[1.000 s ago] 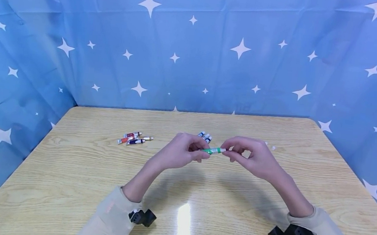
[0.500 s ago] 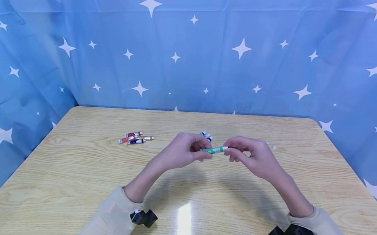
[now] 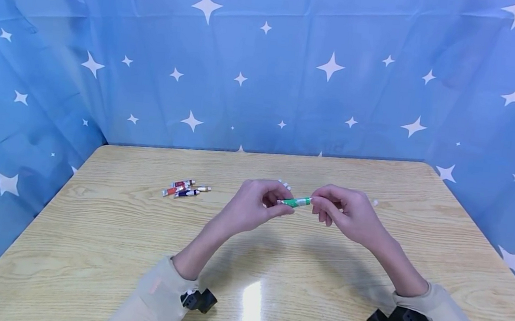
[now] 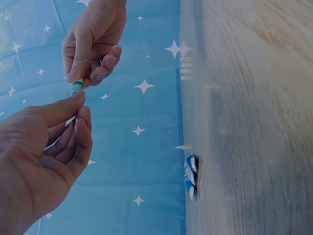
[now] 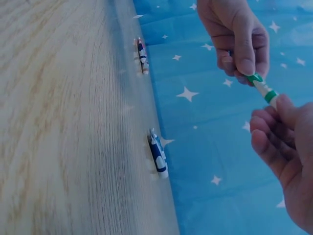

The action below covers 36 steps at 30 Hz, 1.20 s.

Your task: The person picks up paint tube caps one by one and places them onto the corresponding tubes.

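Tube (image 3: 298,202) aloft between inward-angled left hand (image 3: 252,207) and right hand (image 3: 353,216)

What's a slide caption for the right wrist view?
Left hand and right hand pinch a green tube; two tube clusters lie on the table.

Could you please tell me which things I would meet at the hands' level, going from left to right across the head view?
Cluster of small tubes, left hand, green tube, right hand.
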Each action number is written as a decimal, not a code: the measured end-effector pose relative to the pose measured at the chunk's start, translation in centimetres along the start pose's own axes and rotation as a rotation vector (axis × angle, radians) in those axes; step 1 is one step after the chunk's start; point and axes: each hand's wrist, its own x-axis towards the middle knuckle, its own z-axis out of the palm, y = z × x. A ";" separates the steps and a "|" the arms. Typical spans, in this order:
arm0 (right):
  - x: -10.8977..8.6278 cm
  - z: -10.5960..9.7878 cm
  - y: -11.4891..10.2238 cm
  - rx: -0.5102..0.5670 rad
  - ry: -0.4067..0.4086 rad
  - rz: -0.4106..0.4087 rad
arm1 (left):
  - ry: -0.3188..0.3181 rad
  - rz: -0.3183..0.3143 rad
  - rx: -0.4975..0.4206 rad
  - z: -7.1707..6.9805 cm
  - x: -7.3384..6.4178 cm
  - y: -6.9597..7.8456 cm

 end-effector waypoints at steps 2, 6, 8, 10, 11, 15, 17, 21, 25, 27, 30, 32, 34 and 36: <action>0.0 0.0 0.0 0.003 0.000 0.001 | 0.016 0.007 0.001 0.1 0.0 0.0; 0.0 0.0 -0.1 0.013 0.000 0.013 | 0.043 0.021 0.004 0.2 0.0 -0.1; 0.0 0.0 -0.2 0.015 0.004 0.027 | 0.055 0.029 0.008 0.2 0.1 -0.1; 0.0 -0.1 -0.2 0.015 0.012 0.039 | 0.069 0.038 0.008 0.2 0.1 -0.1; 0.0 -0.1 -0.2 0.014 0.018 0.044 | 0.077 0.042 0.008 0.2 0.1 -0.1; 0.0 0.0 -0.3 0.006 0.039 0.058 | 0.106 0.054 0.002 0.2 0.1 -0.2; 0.0 0.0 -0.3 0.001 0.047 0.064 | 0.111 0.049 -0.006 0.2 0.1 -0.3; -0.1 0.0 -0.1 -0.006 0.058 0.074 | 0.103 0.021 -0.050 0.1 0.2 -0.5; -0.2 -0.1 0.1 -0.006 0.070 0.087 | 0.106 -0.020 -0.121 0.0 0.5 -0.7; -0.2 -0.2 0.1 -0.003 0.076 0.101 | 0.118 -0.039 -0.169 0.0 0.6 -1.0; -0.3 -0.4 0.3 -0.008 0.088 0.121 | 0.155 -0.060 -0.220 -0.1 0.9 -1.4; -0.3 -0.6 0.5 -0.018 0.097 0.122 | 0.192 -0.079 -0.248 -0.3 1.0 -1.7; -0.4 -0.8 0.7 -0.031 0.105 0.119 | 0.234 -0.114 -0.272 -0.5 1.2 -2.2; -0.4 -1.0 0.9 -0.037 0.114 0.114 | 0.280 -0.160 -0.306 -0.8 1.3 -2.8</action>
